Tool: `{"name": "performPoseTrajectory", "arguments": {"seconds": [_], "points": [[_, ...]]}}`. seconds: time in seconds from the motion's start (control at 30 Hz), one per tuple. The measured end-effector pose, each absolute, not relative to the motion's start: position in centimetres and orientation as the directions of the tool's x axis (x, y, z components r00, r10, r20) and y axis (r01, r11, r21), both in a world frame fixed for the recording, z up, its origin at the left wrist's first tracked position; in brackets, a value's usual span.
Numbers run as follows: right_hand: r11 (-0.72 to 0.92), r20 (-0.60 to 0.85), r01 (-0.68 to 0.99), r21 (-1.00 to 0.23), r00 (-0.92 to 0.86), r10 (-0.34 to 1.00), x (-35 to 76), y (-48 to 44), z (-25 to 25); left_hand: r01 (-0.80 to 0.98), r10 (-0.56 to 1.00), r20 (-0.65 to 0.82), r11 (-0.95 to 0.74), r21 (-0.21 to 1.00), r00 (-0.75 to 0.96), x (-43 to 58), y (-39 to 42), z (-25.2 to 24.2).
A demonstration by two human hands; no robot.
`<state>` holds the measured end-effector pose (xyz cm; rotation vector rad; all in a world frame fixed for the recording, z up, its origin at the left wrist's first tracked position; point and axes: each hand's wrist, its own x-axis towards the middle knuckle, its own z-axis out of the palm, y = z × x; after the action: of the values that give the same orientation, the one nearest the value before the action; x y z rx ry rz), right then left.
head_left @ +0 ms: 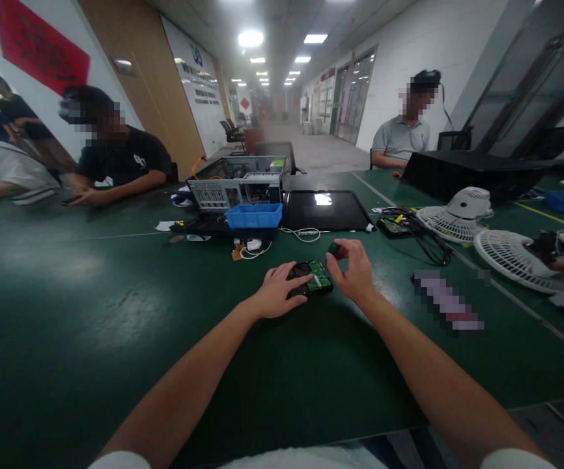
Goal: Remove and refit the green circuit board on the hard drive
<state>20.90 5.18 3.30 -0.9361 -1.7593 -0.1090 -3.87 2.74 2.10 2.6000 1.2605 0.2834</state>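
On the green tabletop lies a hard drive (pixel 320 277), its green circuit board facing up at the right end. My left hand (pixel 277 293) grips its left end, thumb along the near edge, index finger reaching over onto the board, the other fingers towards the far side. My right hand (pixel 354 270) is raised just right of the drive, thumb and fingers pinched on a small dark piece (pixel 333 249) whose kind is too small to make out. This piece is apart from the drive.
Beyond my hands stand a blue bin (pixel 254 215), an opened computer case (pixel 233 185) and a black flat panel (pixel 328 210). To the right lie a circuit board with cables (pixel 399 225), fan parts (pixel 458 212) and a blurred flat item (pixel 448 299). Two people sit across the table.
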Motion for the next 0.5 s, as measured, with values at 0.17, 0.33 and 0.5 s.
{"name": "performPoseTrajectory", "arguments": {"seconds": [0.17, 0.33, 0.5], "points": [[0.701, 0.840, 0.607, -0.375, -0.097, 0.534, 20.88, 5.17, 3.43, 0.741, 0.788, 0.078, -0.603, 0.294, 0.610, -3.87, 2.91, 1.76], [0.728, 0.871, 0.567, -0.386, -0.037, 0.491, 20.70, 5.62, 3.16, 0.737, 0.786, 0.084, -0.607, 0.298, 0.613, -3.96, 2.99, 1.65], [0.710, 0.879, 0.607, -0.358, -0.037, 0.475, 20.79, 5.72, 3.12, 0.737, 0.787, 0.080, -0.604, 0.303, 0.612, -4.03, 2.98, 1.63]]}}
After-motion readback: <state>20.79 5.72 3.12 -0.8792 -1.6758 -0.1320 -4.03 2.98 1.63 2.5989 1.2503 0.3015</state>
